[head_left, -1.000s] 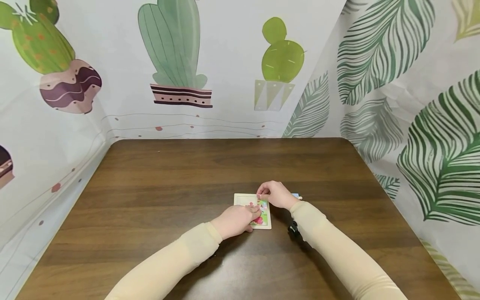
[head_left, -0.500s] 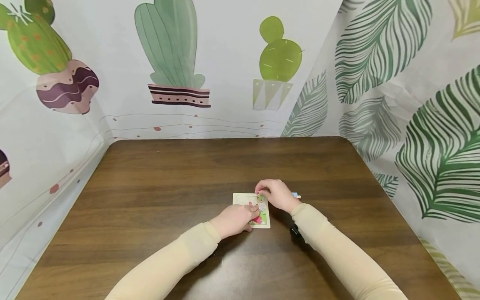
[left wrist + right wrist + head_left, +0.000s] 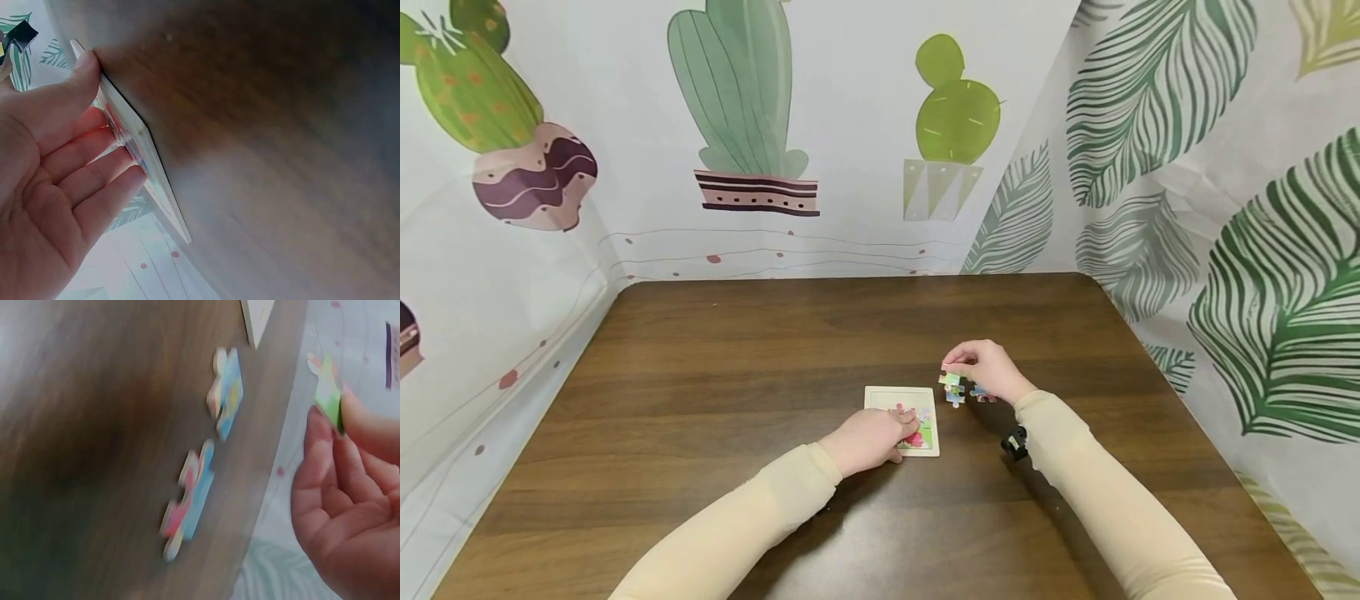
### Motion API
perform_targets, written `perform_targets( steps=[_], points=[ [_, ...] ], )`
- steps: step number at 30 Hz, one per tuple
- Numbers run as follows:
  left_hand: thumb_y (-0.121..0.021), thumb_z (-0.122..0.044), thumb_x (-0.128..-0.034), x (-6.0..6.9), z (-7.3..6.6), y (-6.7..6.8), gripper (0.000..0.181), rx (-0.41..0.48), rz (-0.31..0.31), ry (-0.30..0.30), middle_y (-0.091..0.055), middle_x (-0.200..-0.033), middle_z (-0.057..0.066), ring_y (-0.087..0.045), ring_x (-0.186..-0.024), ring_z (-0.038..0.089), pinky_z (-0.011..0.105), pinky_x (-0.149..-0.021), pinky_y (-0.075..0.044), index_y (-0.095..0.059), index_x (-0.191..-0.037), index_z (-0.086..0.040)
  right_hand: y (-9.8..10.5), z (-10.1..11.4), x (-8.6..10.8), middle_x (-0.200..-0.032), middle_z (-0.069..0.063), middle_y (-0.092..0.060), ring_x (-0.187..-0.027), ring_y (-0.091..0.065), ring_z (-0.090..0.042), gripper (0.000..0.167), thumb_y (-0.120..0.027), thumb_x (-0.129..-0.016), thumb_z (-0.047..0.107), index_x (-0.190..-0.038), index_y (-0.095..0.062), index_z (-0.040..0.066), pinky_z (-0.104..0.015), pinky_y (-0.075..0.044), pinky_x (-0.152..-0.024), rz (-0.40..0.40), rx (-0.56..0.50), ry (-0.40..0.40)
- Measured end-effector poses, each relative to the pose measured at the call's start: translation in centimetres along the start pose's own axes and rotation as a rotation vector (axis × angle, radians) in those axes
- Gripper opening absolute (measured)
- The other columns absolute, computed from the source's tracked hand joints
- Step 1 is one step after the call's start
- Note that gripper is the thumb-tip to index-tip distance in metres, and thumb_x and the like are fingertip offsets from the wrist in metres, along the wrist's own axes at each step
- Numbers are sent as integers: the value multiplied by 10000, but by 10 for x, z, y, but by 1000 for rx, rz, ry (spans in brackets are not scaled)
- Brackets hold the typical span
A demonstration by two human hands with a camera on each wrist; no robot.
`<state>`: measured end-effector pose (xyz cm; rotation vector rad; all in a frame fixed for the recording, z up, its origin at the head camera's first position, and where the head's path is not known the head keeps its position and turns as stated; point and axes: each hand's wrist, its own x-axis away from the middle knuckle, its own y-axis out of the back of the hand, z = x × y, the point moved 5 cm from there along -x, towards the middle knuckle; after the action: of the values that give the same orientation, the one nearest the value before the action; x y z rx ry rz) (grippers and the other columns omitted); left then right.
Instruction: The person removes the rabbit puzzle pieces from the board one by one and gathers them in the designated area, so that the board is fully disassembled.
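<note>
A small wooden jigsaw tray (image 3: 883, 399) lies near the middle of the table, with pink and green pieces in its lower part. My left hand (image 3: 867, 442) rests on it, fingers extended over the pieces and thumb at the tray's near edge, as the left wrist view shows. Up and to the right of the tray, my right hand (image 3: 991, 368) pinches a green puzzle piece (image 3: 329, 394) between thumb and fingers, raised off the table. Below that hand lie two loose puzzle pieces, one blue and yellow (image 3: 231, 394), the other blue and pink (image 3: 194, 494).
The brown wooden table (image 3: 737, 358) stretches around the tray on all sides. Behind it hangs a white cloth (image 3: 865, 108) printed with cacti and leaves. A black wrist camera (image 3: 1015, 443) sits under the right wrist.
My right hand has lifted the green puzzle piece from the tray's upper right and carried it rightward, uncovering the loose pieces. My left hand has stayed on the tray.
</note>
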<state>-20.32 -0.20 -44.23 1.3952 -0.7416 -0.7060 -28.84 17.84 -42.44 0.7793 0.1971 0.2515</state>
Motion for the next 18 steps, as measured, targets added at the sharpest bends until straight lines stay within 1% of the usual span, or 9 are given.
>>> perform_targets(
  steps=[3,5,11,14,18],
  points=[
    [-758,-310,-776,0,0,0,554,-8,1,0,-581,-1318,27,-549,-1205,114,239,-920,-466,-609,-1279,-133,7,-11,4,-860,-52,-705,-781,-589,-161,78,-697,-849,121,-895,-732,68,-316,-470,-716,31,-29,-39],
    [-757,-310,-776,1,0,-1,553,-14,2,1,-580,-1321,24,-548,-1207,114,235,-922,-463,-608,-1279,-135,12,-20,8,-892,-66,-708,-795,-583,-166,88,-698,-848,120,-904,-736,64,-311,-468,-721,38,-42,-74],
    [-757,-323,-765,0,0,-2,532,-36,-8,-5,-583,-1317,13,-549,-1204,104,235,-911,-470,-621,-1249,-149,23,-48,19,-931,-106,-709,-819,-574,-159,127,-677,-866,122,-931,-734,30,-293,-454,-717,39,-33,-139],
    [-756,-330,-763,0,0,-3,525,-44,-8,-6,-584,-1317,9,-547,-1205,100,236,-900,-476,-622,-1239,-156,31,-59,25,-951,-117,-703,-846,-570,-177,129,-659,-879,110,-942,-729,22,-311,-448,-734,41,-27,-164],
    [-753,-335,-771,0,0,-4,520,-52,-1,-5,-579,-1323,5,-546,-1207,105,236,-891,-481,-617,-1241,-159,43,-68,33,-977,-133,-696,-879,-577,-203,143,-642,-892,109,-961,-721,13,-350,-452,-773,49,-13,-184]
  ],
)
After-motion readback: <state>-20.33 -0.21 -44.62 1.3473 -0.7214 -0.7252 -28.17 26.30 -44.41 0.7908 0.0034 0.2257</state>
